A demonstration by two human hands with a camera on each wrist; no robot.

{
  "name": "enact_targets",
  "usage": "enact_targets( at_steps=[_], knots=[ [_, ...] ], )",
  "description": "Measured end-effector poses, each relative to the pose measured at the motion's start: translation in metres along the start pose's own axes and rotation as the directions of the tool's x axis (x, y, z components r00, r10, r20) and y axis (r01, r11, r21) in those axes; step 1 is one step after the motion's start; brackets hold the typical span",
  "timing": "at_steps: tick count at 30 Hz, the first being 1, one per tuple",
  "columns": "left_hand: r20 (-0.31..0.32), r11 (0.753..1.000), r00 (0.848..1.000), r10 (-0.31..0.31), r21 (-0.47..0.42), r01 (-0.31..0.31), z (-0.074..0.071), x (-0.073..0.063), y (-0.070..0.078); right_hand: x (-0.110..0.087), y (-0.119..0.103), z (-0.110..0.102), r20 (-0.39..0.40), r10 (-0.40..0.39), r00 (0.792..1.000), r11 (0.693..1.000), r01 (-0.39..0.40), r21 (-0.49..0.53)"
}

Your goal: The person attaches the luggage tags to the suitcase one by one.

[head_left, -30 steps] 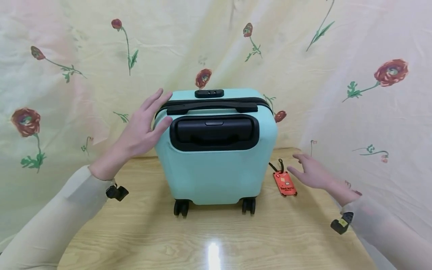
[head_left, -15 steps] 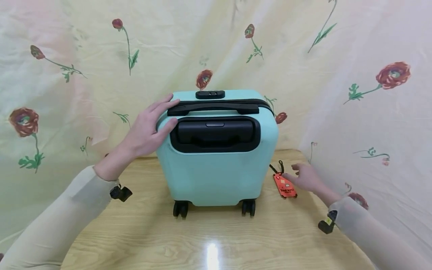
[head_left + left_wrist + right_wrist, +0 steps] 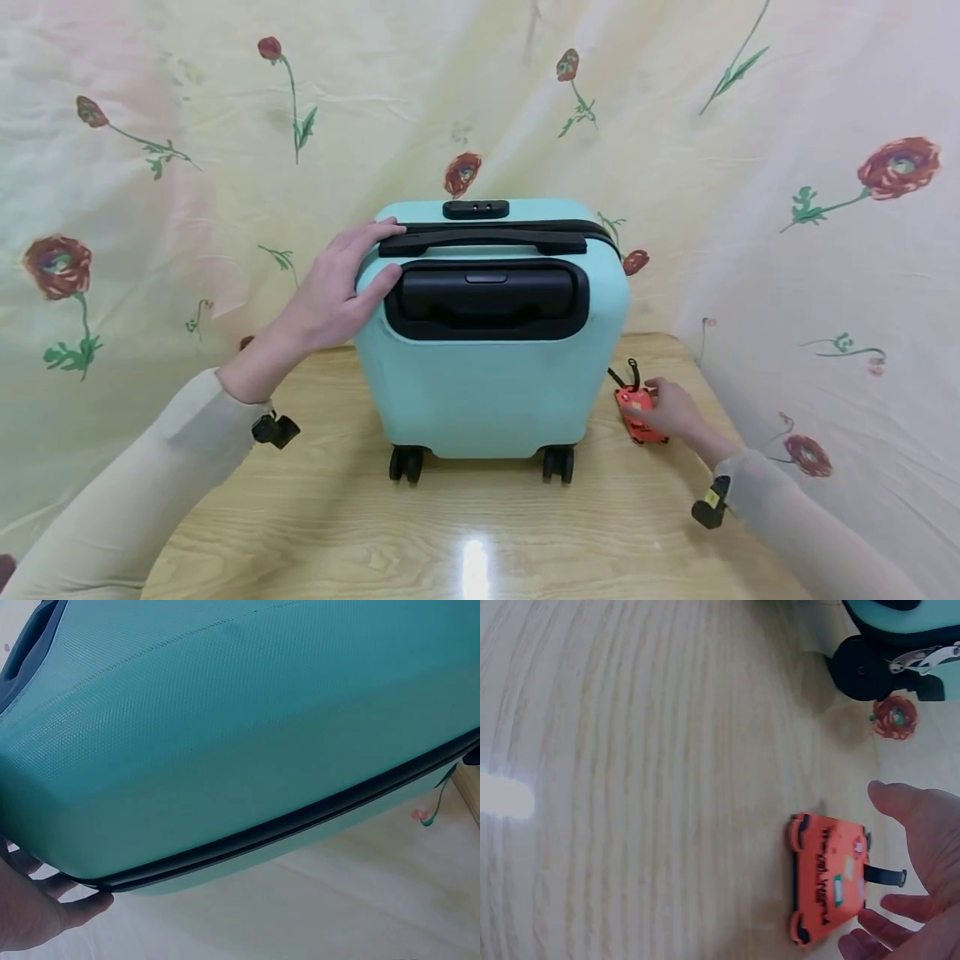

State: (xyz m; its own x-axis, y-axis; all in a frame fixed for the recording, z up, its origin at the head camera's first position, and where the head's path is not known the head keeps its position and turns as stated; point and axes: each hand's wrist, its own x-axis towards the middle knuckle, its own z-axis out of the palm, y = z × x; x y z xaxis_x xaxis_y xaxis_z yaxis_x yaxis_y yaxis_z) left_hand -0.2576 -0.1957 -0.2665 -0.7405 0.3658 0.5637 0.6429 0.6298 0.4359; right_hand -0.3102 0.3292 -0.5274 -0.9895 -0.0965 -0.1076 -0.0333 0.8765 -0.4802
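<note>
A mint-green suitcase (image 3: 487, 392) stands upright on its wheels on the wooden table, its black carry handle (image 3: 483, 240) and recessed trolley handle (image 3: 487, 293) facing me. My left hand (image 3: 333, 287) rests on its upper left corner, thumb on the front and fingers over the edge. In the left wrist view, fingertips (image 3: 86, 907) touch the shell by the zipper seam. To the suitcase's right lies an orange luggage tag (image 3: 826, 877) with a black strap. Over it is my right hand (image 3: 671, 410), thumb spread from the fingers; the fingers meet the tag's edge.
The wooden table (image 3: 450, 533) carries the suitcase and tag. Behind and at the sides hangs a pale cloth (image 3: 360, 100) printed with red flowers. A black combination lock (image 3: 476, 209) sits on the suitcase's top.
My left hand has come onto the suitcase's corner from just left of it. My right hand has moved left and down onto the luggage tag, which now looks slightly tilted.
</note>
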Motion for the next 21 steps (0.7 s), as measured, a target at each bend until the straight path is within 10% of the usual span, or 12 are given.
enact_targets(
  at_steps=[13,21],
  knots=[
    [-0.030,1.000,1.000,0.003,-0.011,-0.004,0.006,-0.001,-0.004,0.006,0.006,0.018,-0.041,0.057,0.998,0.998,-0.058,-0.007],
    [-0.052,1.000,0.999,0.012,-0.011,-0.012,0.008,-0.001,-0.005,0.010,0.004,0.023,-0.099,-0.042,0.994,0.999,0.041,-0.006]
  ],
)
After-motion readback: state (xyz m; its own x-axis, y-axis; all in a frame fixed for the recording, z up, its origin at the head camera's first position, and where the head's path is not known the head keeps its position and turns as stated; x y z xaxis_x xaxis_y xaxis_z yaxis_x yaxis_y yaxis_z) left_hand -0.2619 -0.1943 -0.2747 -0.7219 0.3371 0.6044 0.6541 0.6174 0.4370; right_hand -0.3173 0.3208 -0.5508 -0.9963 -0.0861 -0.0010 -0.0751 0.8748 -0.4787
